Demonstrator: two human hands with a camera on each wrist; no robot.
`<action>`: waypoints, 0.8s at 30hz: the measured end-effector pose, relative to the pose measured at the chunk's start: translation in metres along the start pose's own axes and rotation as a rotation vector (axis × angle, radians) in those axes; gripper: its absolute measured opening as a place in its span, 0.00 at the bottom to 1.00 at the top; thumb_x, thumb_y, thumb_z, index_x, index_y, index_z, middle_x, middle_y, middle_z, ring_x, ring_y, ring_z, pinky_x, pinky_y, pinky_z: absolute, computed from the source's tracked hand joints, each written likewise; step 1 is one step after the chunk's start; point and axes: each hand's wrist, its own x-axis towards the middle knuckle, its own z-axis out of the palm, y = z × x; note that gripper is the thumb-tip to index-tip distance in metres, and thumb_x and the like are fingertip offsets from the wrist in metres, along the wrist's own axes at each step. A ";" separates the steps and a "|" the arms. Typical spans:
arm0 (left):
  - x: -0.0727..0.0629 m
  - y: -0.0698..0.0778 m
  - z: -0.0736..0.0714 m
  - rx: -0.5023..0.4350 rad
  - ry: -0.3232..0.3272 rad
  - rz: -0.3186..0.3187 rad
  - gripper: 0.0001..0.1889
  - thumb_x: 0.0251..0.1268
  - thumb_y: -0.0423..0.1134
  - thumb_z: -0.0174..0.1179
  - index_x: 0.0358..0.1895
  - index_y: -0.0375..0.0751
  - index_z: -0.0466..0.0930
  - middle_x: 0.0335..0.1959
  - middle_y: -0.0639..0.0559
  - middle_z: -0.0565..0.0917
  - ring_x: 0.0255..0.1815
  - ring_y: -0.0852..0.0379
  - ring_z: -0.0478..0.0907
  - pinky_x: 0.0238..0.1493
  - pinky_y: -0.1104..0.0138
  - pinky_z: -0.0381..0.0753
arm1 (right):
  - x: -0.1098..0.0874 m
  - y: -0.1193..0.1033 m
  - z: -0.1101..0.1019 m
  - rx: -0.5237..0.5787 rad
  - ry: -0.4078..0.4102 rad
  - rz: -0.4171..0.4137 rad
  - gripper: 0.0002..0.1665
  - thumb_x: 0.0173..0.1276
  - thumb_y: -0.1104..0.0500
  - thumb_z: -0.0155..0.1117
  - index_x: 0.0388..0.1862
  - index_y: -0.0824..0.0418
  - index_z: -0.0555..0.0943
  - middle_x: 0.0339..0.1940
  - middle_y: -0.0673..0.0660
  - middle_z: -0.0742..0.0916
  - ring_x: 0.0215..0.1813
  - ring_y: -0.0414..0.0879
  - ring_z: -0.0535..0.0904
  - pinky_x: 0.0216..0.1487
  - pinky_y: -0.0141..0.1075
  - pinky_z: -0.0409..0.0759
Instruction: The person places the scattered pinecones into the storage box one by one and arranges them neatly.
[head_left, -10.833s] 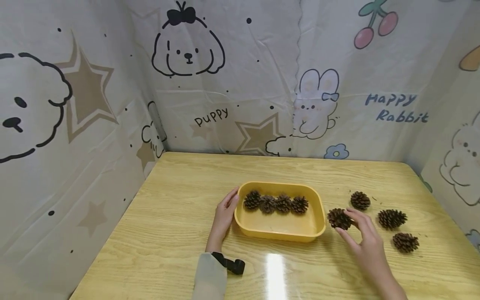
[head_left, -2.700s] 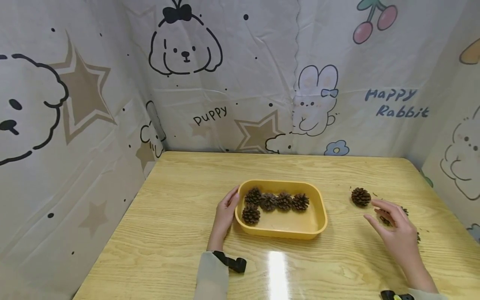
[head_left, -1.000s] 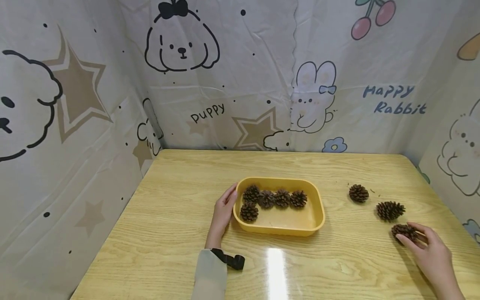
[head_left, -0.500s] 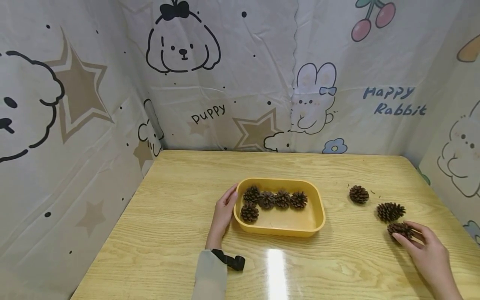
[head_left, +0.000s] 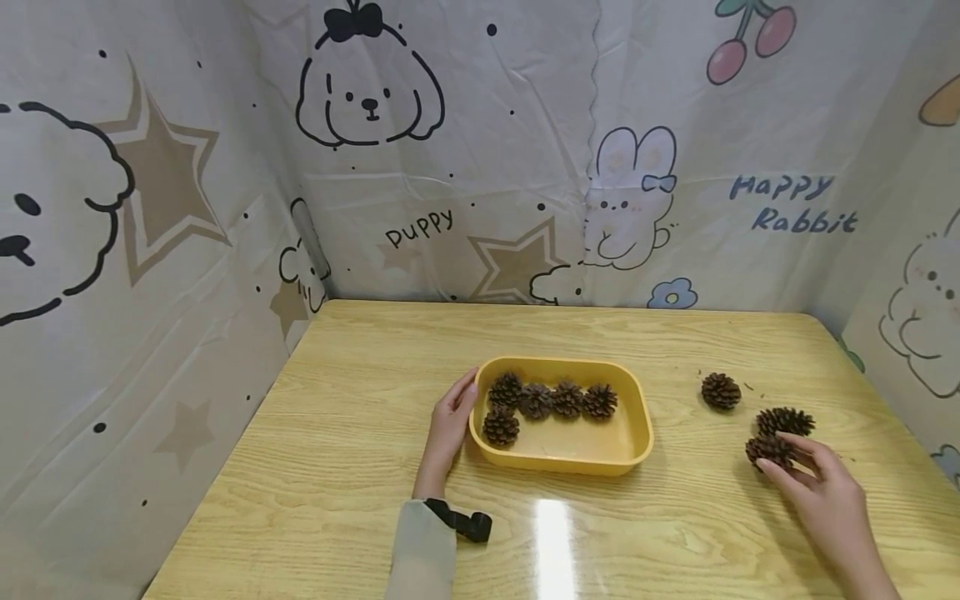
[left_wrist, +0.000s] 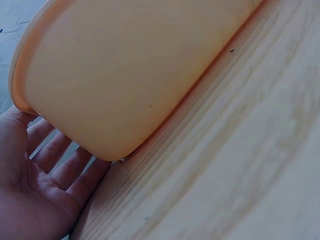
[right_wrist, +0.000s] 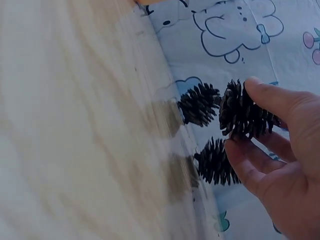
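Note:
My right hand [head_left: 831, 493] pinches a brown pine cone [head_left: 763, 451] between thumb and fingers; in the right wrist view this pine cone [right_wrist: 237, 112] is raised beside the tabletop surface. Just behind it lies another pine cone [head_left: 789, 420], partly overlapped by the held one. A rounder pine cone [head_left: 721, 391] sits farther back to the left. My left hand [head_left: 447, 423] rests against the left end of a yellow plastic tray [head_left: 566, 463]; in the left wrist view its fingers [left_wrist: 60, 150] lie extended along the tray's outer wall. Several pine cones [head_left: 567, 400] stand inside, four-cornered space remaining bare at front right.
The wood-grain table [head_left: 360, 367] reaches back to a printed cloth [head_left: 465, 167] hanging behind and at both sides. Small dark crumbs [head_left: 750, 386] lie near the loose pine cones. A black wrist strap [head_left: 459, 521] circles my left sleeve.
A fifth pine cone has joined the row in the tray since the oldest frame. My right hand then reached the nearest right pine cone, gripped it, and has carried it leftward. The left hand stays put.

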 end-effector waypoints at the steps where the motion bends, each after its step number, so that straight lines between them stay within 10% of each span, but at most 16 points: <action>1: 0.000 0.001 0.000 -0.001 0.000 -0.002 0.24 0.78 0.41 0.48 0.72 0.39 0.67 0.72 0.42 0.69 0.74 0.44 0.66 0.73 0.53 0.68 | 0.000 -0.003 0.002 0.008 -0.001 -0.009 0.40 0.67 0.43 0.65 0.72 0.61 0.67 0.69 0.70 0.69 0.41 0.08 0.58 0.34 0.11 0.74; 11: 0.013 -0.030 0.002 -0.010 0.019 0.019 0.25 0.77 0.49 0.49 0.72 0.47 0.67 0.73 0.45 0.70 0.74 0.46 0.66 0.73 0.52 0.69 | -0.004 -0.032 0.021 0.092 0.039 -0.182 0.33 0.66 0.51 0.68 0.68 0.58 0.71 0.55 0.31 0.71 0.48 0.11 0.66 0.44 0.08 0.73; 24: 0.014 -0.033 0.001 -0.012 0.017 0.020 0.25 0.75 0.54 0.50 0.71 0.53 0.69 0.72 0.50 0.71 0.74 0.49 0.67 0.73 0.53 0.69 | -0.004 -0.062 0.052 0.195 0.066 -0.343 0.30 0.63 0.64 0.70 0.64 0.56 0.75 0.59 0.48 0.78 0.55 0.18 0.70 0.52 0.10 0.73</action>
